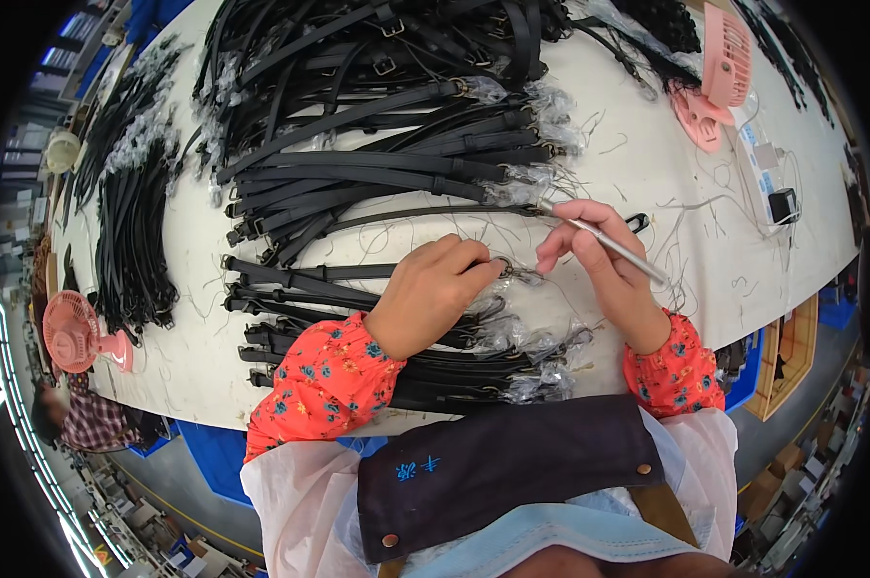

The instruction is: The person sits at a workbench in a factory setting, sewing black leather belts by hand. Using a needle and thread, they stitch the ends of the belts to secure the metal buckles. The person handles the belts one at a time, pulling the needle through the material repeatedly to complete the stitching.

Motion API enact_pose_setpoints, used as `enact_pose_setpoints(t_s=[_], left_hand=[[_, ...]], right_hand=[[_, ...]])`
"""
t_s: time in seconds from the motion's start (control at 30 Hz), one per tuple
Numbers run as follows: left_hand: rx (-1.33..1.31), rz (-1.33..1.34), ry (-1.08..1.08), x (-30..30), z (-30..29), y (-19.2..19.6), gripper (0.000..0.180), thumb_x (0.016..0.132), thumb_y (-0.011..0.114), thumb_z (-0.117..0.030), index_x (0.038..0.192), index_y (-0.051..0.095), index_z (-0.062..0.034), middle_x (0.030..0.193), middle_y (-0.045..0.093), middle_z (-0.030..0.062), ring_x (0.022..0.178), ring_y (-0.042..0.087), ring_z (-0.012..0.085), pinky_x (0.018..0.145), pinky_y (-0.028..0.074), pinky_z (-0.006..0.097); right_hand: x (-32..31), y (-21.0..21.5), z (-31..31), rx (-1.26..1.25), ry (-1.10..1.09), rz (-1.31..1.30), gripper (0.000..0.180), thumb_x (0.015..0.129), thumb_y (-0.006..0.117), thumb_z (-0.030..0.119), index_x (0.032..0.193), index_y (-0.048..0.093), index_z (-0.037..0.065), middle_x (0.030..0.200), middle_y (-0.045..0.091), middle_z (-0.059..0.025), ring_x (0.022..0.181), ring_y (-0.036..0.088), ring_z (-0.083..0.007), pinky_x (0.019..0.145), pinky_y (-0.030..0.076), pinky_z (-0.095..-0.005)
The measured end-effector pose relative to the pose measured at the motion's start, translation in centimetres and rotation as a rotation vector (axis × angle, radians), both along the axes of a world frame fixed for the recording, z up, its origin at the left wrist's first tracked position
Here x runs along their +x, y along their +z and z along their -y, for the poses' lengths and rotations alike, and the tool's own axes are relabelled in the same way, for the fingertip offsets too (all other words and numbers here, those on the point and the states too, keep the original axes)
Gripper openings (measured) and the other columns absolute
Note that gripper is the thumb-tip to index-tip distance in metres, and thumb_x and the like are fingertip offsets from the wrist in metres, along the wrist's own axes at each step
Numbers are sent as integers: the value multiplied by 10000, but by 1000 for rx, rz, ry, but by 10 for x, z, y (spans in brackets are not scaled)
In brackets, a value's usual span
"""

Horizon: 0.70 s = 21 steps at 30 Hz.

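We have the left hand (430, 299) closed in a grip on a black strap (300, 274), pinching its metal ring end (505, 269) flat to the desk (647, 164). Just right of that ring, our right hand (603, 265) pinches a thin metal tool (603, 239). Best we hold the ring steady and work the tip in gently.

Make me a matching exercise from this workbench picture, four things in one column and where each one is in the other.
1 left hand
2 right hand
3 pink fan
4 black clip

a gripping a thin metal tool
b table's left edge
c pressing a black strap end
d on the table beyond the right hand

Pairs: 1-c, 2-a, 3-b, 4-d
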State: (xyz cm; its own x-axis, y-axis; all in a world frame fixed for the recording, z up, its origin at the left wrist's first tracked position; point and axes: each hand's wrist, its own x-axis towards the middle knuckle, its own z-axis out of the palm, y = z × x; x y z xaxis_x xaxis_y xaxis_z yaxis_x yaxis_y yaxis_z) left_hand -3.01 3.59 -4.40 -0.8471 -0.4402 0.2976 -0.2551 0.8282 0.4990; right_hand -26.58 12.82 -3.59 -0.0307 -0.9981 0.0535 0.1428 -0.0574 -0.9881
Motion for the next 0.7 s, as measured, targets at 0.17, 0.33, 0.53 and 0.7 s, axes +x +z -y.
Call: enact_pose_setpoints(t_s=[0.17, 0.33, 0.53, 0.7], left_hand=[[215, -94, 60, 1, 3, -4, 127, 845, 738, 4, 967, 711, -21, 991, 684, 97, 836, 649, 245, 712, 538, 336], [588, -63, 190, 9, 6, 1, 57, 872, 731, -3, 925, 715, 10, 1075, 725, 107, 749, 642, 158, 706, 532, 285], [698, -65, 171, 13, 8, 3, 49, 885, 700, 8, 923, 700, 41, 1122, 718, 137, 766, 679, 173, 716, 551, 292], [712, -55, 152, 13, 9, 6, 65, 893, 691, 0, 936, 696, 49, 1128, 713, 146, 780, 695, 190, 728, 562, 299]], right_hand=[[-3, -7, 0, 85, 195, 120, 320, 1110, 489, 260, 1245, 590, -12, 857, 690, -73, 750, 653, -126, 780, 535, -286], [8, -2, -3, 249, 268, -3, 324, 1104, 496, 269, 1208, 622, -11, 806, 671, -58, 689, 618, -101, 638, 509, -250], [12, -4, -1, 245, 268, -48, 325, 1095, 529, 285, 1205, 638, 0, 805, 656, -33, 703, 607, -78, 624, 507, -228], [12, -1, 0, 246, 283, -105, 333, 1095, 529, 290, 1213, 638, -2, 815, 665, -39, 696, 612, -80, 623, 510, -231]])
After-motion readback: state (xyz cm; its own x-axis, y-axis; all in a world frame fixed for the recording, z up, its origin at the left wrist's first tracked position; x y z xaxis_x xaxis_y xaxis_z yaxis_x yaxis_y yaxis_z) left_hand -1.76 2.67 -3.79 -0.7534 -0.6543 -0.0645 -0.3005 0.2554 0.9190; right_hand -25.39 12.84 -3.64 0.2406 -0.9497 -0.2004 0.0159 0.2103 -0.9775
